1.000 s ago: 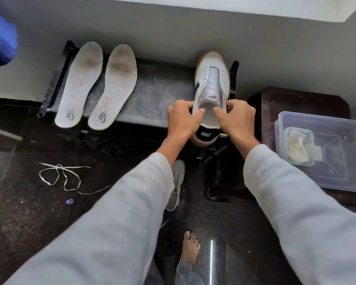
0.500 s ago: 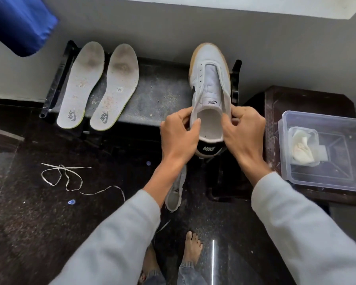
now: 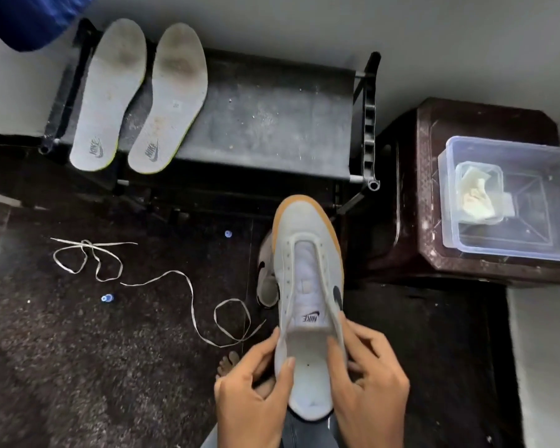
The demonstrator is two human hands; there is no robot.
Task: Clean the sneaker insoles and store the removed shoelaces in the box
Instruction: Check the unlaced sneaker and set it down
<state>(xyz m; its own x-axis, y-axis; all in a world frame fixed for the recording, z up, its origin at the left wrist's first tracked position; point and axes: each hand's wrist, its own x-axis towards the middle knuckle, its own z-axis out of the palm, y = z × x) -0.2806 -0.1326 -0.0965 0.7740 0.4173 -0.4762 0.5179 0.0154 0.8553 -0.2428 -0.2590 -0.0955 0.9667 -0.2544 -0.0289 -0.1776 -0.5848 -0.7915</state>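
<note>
I hold a white laceless sneaker point(image 3: 307, 279) with a tan sole edge above the floor, toe pointing away. My left hand point(image 3: 256, 389) grips the left side of its collar, thumb inside the opening. My right hand point(image 3: 366, 379) grips the right side the same way. Two dirty grey insoles point(image 3: 110, 92) point(image 3: 170, 98) lie side by side on the black rack point(image 3: 265, 124). A white shoelace point(image 3: 162, 279) trails loose across the dark floor. The clear plastic box point(image 3: 511, 195) stands on a brown stool at the right.
A second sneaker point(image 3: 265, 276) lies on the floor, partly hidden behind the held one. The brown stool point(image 3: 414, 195) stands beside the rack. Inside the box sits a small clear tub with a pale cloth point(image 3: 477, 192). Blue fabric point(image 3: 29, 17) hangs at top left. Two small blue bits point(image 3: 106, 298) dot the floor.
Both hands have lifted the sneaker off the rack and pulled it toward me, low over the floor. The view has tilted down, showing more of the shoelace.
</note>
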